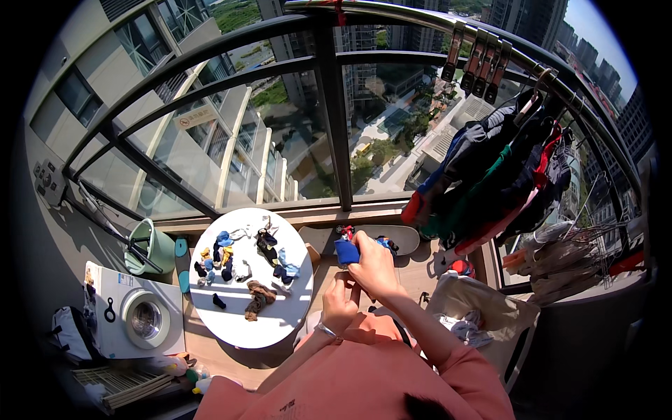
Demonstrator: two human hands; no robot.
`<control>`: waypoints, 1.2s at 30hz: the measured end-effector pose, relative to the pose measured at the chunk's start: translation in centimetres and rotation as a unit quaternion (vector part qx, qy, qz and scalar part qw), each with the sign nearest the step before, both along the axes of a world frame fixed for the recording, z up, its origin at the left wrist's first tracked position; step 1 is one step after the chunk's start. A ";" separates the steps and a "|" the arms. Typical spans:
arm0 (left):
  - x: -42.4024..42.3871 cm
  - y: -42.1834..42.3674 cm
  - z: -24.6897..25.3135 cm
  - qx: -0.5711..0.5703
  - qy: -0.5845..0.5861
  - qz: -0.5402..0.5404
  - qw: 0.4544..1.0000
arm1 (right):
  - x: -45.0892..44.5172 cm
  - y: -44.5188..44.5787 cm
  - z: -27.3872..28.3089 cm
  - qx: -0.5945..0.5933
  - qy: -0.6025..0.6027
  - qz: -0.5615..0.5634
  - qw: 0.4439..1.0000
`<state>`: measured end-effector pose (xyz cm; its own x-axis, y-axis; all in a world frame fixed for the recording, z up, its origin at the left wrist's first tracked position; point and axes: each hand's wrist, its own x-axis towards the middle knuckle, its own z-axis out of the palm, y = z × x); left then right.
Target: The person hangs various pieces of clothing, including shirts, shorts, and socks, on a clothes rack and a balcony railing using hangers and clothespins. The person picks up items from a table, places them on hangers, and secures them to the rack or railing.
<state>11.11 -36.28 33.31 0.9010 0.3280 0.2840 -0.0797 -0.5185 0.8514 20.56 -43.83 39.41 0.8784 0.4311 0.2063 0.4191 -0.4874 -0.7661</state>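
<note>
My right hand (pixel 374 266) grips a small piece of blue fabric (pixel 347 252), possibly a sock, in front of my body. Just below it is my left hand (pixel 338 300), fingers bent and close together; whether they pinch anything is hidden. A watch or bracelet (pixel 326 330) circles the left wrist. To the left stands a round white table (pixel 231 326). Scattered over it are several small garments that look like socks, among them a brown crumpled one (pixel 259 301), a small black one (pixel 219 301) and a light-blue one (pixel 287 262).
A skateboard (pixel 315 234) with small toys lies by the window ledge. Clothes (pixel 483 178) hang from a metal rail at right, above a fabric laundry hamper (pixel 504 310). At left are a front-loading washing machine (pixel 170 315) and a green bucket (pixel 167 251).
</note>
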 end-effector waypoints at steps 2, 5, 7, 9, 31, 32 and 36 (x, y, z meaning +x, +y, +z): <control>0.0 0.3 -2.2 -0.107 0.023 0.016 0.994 | -2.2 1.6 0.7 -0.006 -0.001 0.061 0.998; -0.8 1.8 -2.2 -0.353 0.087 -0.034 0.931 | -6.6 2.8 1.0 -0.098 -0.010 0.132 0.986; -1.8 3.1 -1.7 -0.446 0.106 -0.043 0.888 | -8.5 3.1 1.5 -0.070 -0.006 0.189 0.979; -2.5 4.0 -1.5 -0.490 0.106 -0.037 0.864 | -9.3 3.8 1.0 -0.065 -0.039 0.208 0.975; -5.2 9.2 -0.5 -0.563 0.070 0.029 0.823 | -13.1 4.3 0.7 0.123 -0.050 0.294 0.947; -5.2 9.3 -0.5 -0.561 0.069 0.028 0.825 | -13.1 4.3 0.9 0.111 -0.031 0.291 0.950; -5.6 9.1 -0.7 -0.559 0.080 0.024 0.825 | -12.6 4.2 0.7 0.073 -0.106 0.321 0.938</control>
<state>5.51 -27.14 32.56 0.8758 0.3407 -0.3420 0.0779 0.5994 0.7967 7.97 -39.59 40.12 0.3800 0.8108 0.4452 0.7410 0.0212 -0.6712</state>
